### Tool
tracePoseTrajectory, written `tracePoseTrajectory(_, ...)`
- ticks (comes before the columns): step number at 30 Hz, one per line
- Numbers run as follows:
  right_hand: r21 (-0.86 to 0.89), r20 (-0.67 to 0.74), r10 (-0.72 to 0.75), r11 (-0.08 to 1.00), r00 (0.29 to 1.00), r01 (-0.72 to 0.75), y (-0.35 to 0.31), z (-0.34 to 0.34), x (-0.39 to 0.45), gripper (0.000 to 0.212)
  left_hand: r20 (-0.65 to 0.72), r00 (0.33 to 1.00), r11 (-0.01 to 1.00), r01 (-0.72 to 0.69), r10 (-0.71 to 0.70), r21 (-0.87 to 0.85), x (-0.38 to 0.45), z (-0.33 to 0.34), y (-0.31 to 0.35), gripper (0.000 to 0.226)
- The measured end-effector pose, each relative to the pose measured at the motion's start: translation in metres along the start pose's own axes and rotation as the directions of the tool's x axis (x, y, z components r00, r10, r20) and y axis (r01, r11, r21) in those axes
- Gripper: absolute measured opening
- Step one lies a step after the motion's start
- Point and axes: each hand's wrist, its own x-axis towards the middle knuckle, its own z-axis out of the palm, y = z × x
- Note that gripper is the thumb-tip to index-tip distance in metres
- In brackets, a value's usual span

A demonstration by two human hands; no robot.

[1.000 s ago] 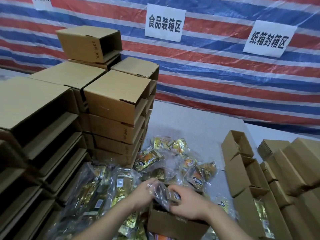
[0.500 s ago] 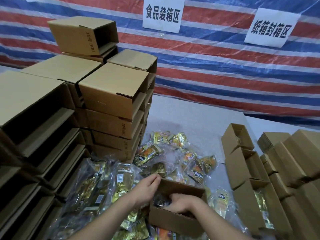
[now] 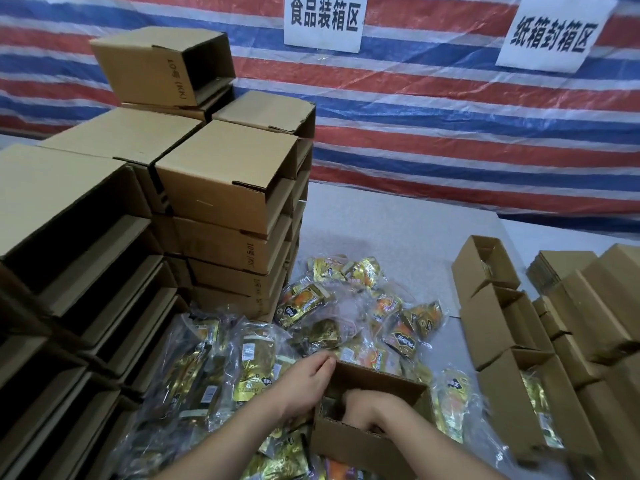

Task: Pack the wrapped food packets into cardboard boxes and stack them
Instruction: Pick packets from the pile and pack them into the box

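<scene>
Both hands (image 3: 346, 393) inside open box (image 3: 363, 445)

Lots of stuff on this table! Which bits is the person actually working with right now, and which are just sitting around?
In use:
open box
left hand on its rim
right hand reaching inside
loose packets

Just there:
box stacks at left
row of boxes at right
two wall signs
striped tarp

Head view, down over table (image 3: 398, 230)
</scene>
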Motion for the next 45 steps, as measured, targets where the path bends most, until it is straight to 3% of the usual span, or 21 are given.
tracePoseTrajectory(3, 0.126, -0.179, -0.057, 0.989, 0.982, 0.080, 0.007, -0.005, -0.006, 0.017, -0.025, 1.000, 1.000, -0.005, 0.005, 0.005, 0.001, -0.001, 0.000, 0.028)
tracePoseTrajectory(5, 0.153, -0.211, -0.042, 0.985, 0.977, 0.075, 0.019, -0.011, -0.016, 0.020, -0.020, 1.000, 1.000, -0.009, 0.010, 0.017, 0.001, -0.002, 0.000, 0.028)
tracePoseTrajectory(9, -0.075, 0.068, 0.049, 0.996, 0.997, -0.044, 0.031, -0.010, -0.023, 0.034, -0.061, 0.998, 1.000, -0.017, 0.018, 0.027, 0.000, 0.000, 0.000, 0.028)
tracePoseTrajectory(11, -0.043, 0.217, 0.040, 0.999, 0.975, -0.031, 0.030, -0.001, -0.018, 0.041, -0.062, 0.997, 0.999, -0.032, 0.035, 0.041, 0.000, 0.005, 0.000, 0.024)
tracePoseTrajectory(13, 0.075, 0.255, 0.004, 0.997, 0.967, -0.024, 0.027, 0.007, -0.016, 0.044, -0.069, 0.997, 0.998, -0.034, 0.037, 0.051, -0.001, 0.010, 0.000, 0.023)
tracePoseTrajectory(20, 0.166, 0.000, 0.035, 0.986, 0.999, -0.035, 0.030, 0.003, -0.031, 0.047, -0.083, 0.996, 1.000, -0.020, 0.021, 0.012, 0.001, 0.004, 0.001, 0.023)
tracePoseTrajectory(24, 0.348, -0.138, 0.014, 0.937, 0.990, 0.036, 0.036, -0.010, -0.036, 0.040, -0.101, 0.995, 0.999, -0.021, 0.024, 0.030, 0.002, 0.001, -0.001, 0.024)
tracePoseTrajectory(27, 0.280, -0.146, 0.029, 0.960, 0.989, 0.013, 0.031, -0.007, -0.027, 0.038, -0.099, 0.995, 0.999, -0.012, 0.017, 0.051, 0.003, 0.003, -0.002, 0.023)
tracePoseTrajectory(31, 0.188, -0.063, 0.111, 0.977, 0.992, -0.097, 0.030, 0.013, -0.007, 0.052, -0.070, 0.997, 0.999, -0.013, 0.016, 0.046, 0.001, 0.007, -0.005, 0.021)
tracePoseTrajectory(34, 0.202, -0.074, 0.078, 0.978, 0.994, -0.062, 0.030, 0.008, -0.014, 0.051, -0.076, 0.997, 0.999, -0.019, 0.022, 0.041, -0.001, 0.007, -0.004, 0.022)
tracePoseTrajectory(37, 0.269, -0.118, -0.016, 0.962, 0.993, 0.048, 0.035, -0.008, -0.038, 0.036, -0.071, 0.997, 1.000, 0.000, 0.001, 0.009, 0.000, 0.003, -0.003, 0.022)
tracePoseTrajectory(40, 0.486, -0.301, -0.128, 0.832, 0.945, 0.268, 0.042, -0.029, -0.068, 0.029, -0.048, 0.999, 1.000, 0.014, -0.013, 0.011, 0.001, 0.001, -0.001, 0.022)
tracePoseTrajectory(42, 0.500, -0.513, -0.101, 0.772, 0.852, 0.392, 0.051, -0.043, -0.079, 0.027, -0.043, 0.999, 1.000, 0.018, -0.017, 0.018, 0.002, 0.000, 0.001, 0.023)
tracePoseTrajectory(45, 0.373, -0.715, 0.005, 0.848, 0.699, 0.376, 0.068, -0.054, -0.073, 0.031, -0.041, 0.999, 0.999, 0.017, -0.016, 0.031, 0.003, 0.001, 0.003, 0.024)
